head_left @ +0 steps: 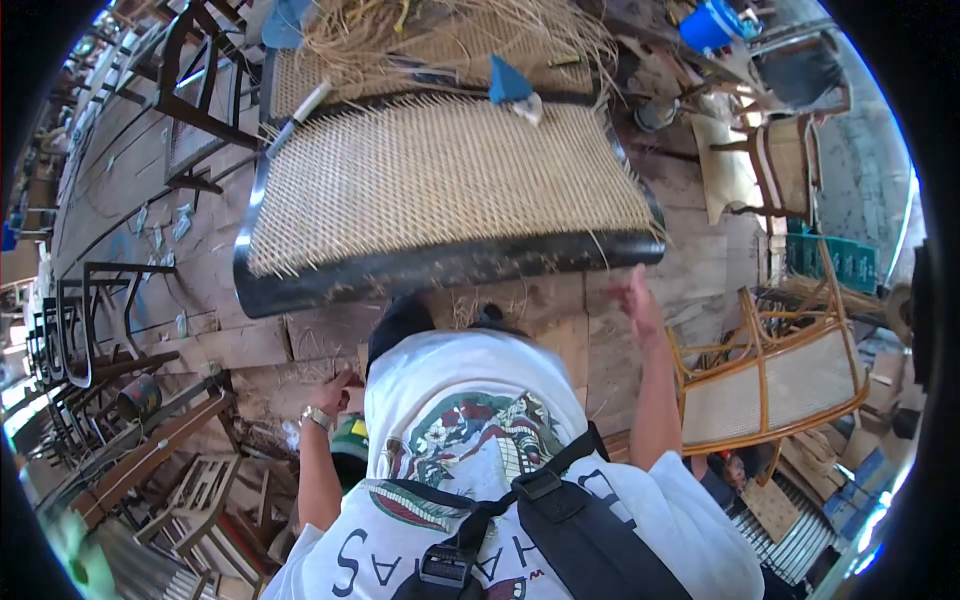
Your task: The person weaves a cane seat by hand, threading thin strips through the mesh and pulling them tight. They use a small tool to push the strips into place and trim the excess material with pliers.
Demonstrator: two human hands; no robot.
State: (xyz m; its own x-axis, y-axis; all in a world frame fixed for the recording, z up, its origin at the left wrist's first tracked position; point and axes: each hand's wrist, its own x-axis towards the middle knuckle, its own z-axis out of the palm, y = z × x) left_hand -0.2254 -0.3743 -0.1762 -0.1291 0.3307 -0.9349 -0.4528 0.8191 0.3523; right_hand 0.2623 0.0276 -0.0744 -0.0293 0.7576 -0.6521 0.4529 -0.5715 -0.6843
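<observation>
A wide panel of woven cane in a black frame lies before me, with loose strand ends sticking out along its edges. Just below the frame's right corner is my right hand, its fingers apart and nothing in them. My left hand, with a watch at the wrist, is lower left, away from the panel; its fingers look curled and too small to read. On the panel's far edge sit a blue piece and a small whitish lump. A pale-handled tool lies across its upper left corner.
Loose cane strips are heaped behind the panel. Dark chair frames stand on the left. At right are a rattan seat, a wooden chair and green crates. A blue bucket is at the upper right.
</observation>
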